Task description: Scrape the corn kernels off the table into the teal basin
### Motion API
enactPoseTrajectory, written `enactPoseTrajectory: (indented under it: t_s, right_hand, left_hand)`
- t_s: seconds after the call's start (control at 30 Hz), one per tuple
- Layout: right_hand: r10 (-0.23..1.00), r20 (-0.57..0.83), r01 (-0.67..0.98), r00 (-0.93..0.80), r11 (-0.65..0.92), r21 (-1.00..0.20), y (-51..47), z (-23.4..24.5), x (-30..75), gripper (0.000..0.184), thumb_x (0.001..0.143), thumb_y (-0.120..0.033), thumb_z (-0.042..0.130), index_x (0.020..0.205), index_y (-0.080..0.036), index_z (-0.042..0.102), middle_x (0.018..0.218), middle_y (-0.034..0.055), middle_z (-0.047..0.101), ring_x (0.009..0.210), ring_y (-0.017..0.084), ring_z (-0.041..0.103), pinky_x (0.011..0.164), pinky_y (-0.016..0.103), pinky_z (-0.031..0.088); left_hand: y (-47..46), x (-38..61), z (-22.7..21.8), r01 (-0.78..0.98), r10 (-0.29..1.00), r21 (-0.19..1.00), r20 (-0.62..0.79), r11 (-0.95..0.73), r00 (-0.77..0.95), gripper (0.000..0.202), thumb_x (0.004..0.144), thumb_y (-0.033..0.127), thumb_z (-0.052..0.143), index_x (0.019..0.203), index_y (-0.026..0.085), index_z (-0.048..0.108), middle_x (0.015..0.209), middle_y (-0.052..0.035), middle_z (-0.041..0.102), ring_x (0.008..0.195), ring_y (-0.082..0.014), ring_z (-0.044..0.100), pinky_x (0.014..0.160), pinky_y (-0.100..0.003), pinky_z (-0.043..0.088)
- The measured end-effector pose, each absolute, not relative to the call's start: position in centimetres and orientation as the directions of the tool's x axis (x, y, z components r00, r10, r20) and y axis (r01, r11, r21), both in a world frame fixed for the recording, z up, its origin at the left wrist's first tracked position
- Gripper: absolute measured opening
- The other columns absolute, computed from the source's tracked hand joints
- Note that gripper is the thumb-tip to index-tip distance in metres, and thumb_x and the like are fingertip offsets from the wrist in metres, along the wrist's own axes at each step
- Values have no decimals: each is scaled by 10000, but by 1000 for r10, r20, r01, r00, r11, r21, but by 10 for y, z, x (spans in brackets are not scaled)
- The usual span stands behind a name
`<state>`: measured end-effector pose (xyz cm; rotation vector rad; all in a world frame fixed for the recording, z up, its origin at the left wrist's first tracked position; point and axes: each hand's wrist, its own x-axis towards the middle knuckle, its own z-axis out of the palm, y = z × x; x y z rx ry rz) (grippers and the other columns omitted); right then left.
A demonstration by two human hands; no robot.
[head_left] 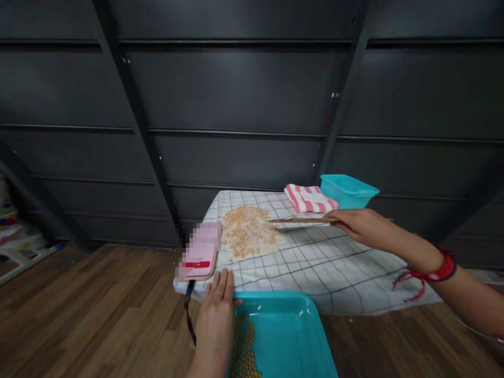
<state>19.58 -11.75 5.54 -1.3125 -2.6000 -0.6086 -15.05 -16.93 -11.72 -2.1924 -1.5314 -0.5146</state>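
Two teal tubs are here: the near tub with some beans in it, the far tub beside one striped cloth. One bean pile and one pink case lie on the counter. The right hand pinches the chopsticks, which lie level above the counter, long axis left to right, tips pointing left at the pile's edge. The left hand lies flat, fingers together, at the near tub's rim.

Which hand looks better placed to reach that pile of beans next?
Probably the right hand: its chopsticks point at the beans, while the left hand rests flat by the teal tray.
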Motion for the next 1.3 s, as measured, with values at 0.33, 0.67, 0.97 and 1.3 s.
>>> enactPoseTrajectory:
  t_s: [0.33,0.67,0.97,1.3]
  right_hand:
    - [662,404,775,-631,554,304,-123,28,182,417,769,-4,385,1078,-179,604,1074,73,676,987,191,626,856,363,513]
    - [678,377,775,-632,542,324,-126,26,190,442,715,19,388,1014,-208,620,974,44,707,838,175,667,722,306,547]
    - [686,403,795,-606,499,345,-118,25,182,439,705,18,372,1037,-161,597,936,86,710,798,195,672,687,319,543]
    - [678,363,768,-639,546,333,-144,26,194,463,708,0,369,1052,-195,611,974,50,709,831,183,668,716,303,544]
  left_hand:
    - [-169,-151,-118,947,788,-103,532,-304,310,389,825,123,446,1196,121,561,1218,-142,623,1120,-250,579,896,-395,513]
    - [-167,-152,-124,954,779,-57,564,-294,273,421,810,105,450,1208,188,564,1238,-105,617,1140,-253,564,919,-407,503]
    - [-167,-153,-121,955,810,-43,519,-294,273,423,805,100,460,1204,194,566,1250,-98,609,1145,-246,560,914,-405,508]
    - [-168,-149,-118,961,825,-39,503,-276,257,435,798,77,449,1202,184,568,1242,-109,612,1145,-254,560,918,-441,504]
